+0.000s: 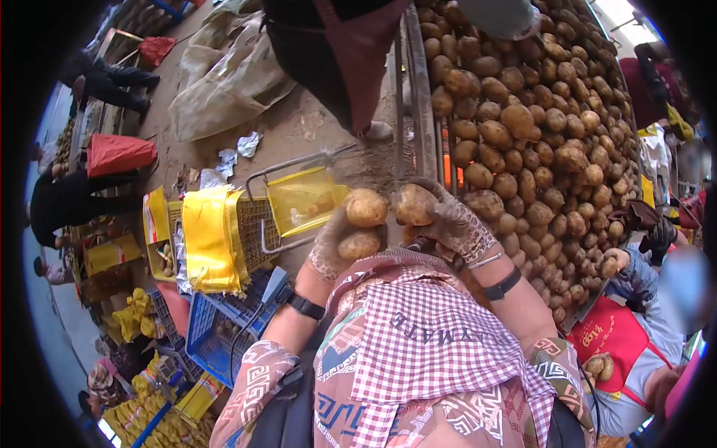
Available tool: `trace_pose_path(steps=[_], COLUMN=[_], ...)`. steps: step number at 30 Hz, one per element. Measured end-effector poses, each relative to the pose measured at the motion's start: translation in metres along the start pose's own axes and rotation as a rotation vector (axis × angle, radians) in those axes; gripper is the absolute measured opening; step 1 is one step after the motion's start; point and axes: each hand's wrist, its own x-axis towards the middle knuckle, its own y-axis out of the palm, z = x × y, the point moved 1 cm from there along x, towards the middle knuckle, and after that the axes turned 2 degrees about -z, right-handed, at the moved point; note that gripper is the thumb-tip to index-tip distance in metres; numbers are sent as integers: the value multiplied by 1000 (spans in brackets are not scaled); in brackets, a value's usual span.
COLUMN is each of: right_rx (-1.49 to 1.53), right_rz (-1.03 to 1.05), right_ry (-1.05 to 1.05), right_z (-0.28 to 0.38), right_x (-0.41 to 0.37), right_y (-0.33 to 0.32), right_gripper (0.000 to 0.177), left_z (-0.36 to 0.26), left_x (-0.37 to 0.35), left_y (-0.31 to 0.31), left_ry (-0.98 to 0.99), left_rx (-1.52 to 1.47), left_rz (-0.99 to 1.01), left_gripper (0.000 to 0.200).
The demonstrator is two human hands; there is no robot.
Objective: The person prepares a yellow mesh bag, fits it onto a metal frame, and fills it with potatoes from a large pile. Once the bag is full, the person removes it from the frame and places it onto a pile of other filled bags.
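Close in front of my body, my left hand (pixel 328 243), in a patterned glove, is closed around two potatoes, an upper potato (pixel 366 207) and a lower potato (pixel 359 245). My right hand (pixel 454 222), gloved alike, grips one potato (pixel 415 204) at the edge of the heap. A large heap of brown potatoes (pixel 549 160) fills the sorting table on the right. Left of my left hand, a yellow mesh bag (pixel 302 200) hangs open on a metal frame (pixel 261 179), with some potatoes showing inside it.
Yellow folded bags (pixel 213 239) lie over a crate on the left, above a blue plastic crate (pixel 224 328). A person in a dark apron (pixel 343 52) stands ahead. At right, a co-worker in a red apron (pixel 611 345) holds potatoes. A pale sheet (pixel 231 71) covers the floor.
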Motion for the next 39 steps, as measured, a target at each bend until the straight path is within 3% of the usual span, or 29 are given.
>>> trace_pose_path(steps=[1,4,10,12,16,18,20,21,23,26,37,39], right_rx=[-41,-142,-283,-336,-439,-467,-526,-521,-530,-562,-645,-694], right_rz=[48,130,208,200,143,140,166,161,188,221,191,139], right_ry=[5,-23,26,39,22,13,-25,-23,-100,-162,-447,-492], right_z=[-10,-23,-21,-26,-31,-32,-31,-32,-33,-31,-16,-17], right_x=[14,37,51,57,61,62,62,62,58,52,24,19], right_y=[10,32,63,69,67,67,70,69,70,73,78,77], right_gripper=[93,97,90,88,89,89,87,87,81,77,67,67], left_z=[-15,-43,-91,-107,-106,-93,-82,-77,-66,-54,-36,-34], left_x=[-12,-38,-28,-15,8,-4,-16,-26,-44,-51,-44,-36], left_y=[-9,-38,-66,-92,-125,-94,-72,-57,-22,5,56,59], left_ry=[69,221,335,175,182,271,398,391,347,429,442,565], left_rx=[70,97,280,265,280,337,662,664,698,934,951,1207], left_rz=[-10,-51,-273,-448,-703,-672,-691,-693,-183,-36,-2,-65], left_gripper=[67,64,61,57,54,59,65,65,78,77,71,67])
